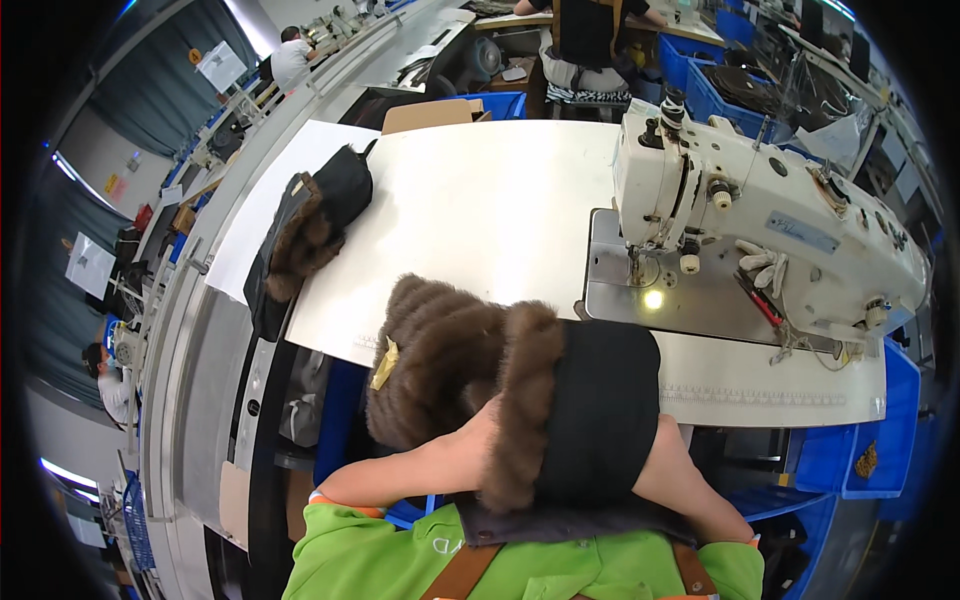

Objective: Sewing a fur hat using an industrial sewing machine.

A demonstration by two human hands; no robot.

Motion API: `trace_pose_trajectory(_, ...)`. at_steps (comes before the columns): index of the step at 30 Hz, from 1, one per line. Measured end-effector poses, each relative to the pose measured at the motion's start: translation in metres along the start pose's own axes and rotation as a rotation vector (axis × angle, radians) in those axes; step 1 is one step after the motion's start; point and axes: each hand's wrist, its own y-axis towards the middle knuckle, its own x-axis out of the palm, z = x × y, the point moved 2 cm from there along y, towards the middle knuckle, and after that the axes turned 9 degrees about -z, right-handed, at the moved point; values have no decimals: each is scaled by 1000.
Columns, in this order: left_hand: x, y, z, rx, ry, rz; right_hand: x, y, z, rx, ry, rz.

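Apparently, we supported the ridged brown-fur and smooth black-fabric piece by the flat white tabletop; fingers hidden, we couldn't tell their grip. Keeping it untwisted seemed wise.

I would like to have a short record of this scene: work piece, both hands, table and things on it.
Work piece: brown fur with black cloth
Left hand: at the fur, fingers hidden
Right hand: at the black cloth, fingers hidden
Table: white
Machine: white sewing machine, table's right side
Other piece: black, fur-trimmed item, table's left side
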Motion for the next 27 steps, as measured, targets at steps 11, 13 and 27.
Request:
trace_pose_trajectory(11, -57, -14, 31, -278, 166, -178, -19, -2, 14, -54, 436, -32)
trace_pose_trajectory(13, -59, -5, 35, -309, 191, -219, -18, 5, 26, -105, 113, 54)
trace_pose_trajectory(27, -87, 32, 39, -411, 324, -465, -4, -36, 2, -541, -335, 68)
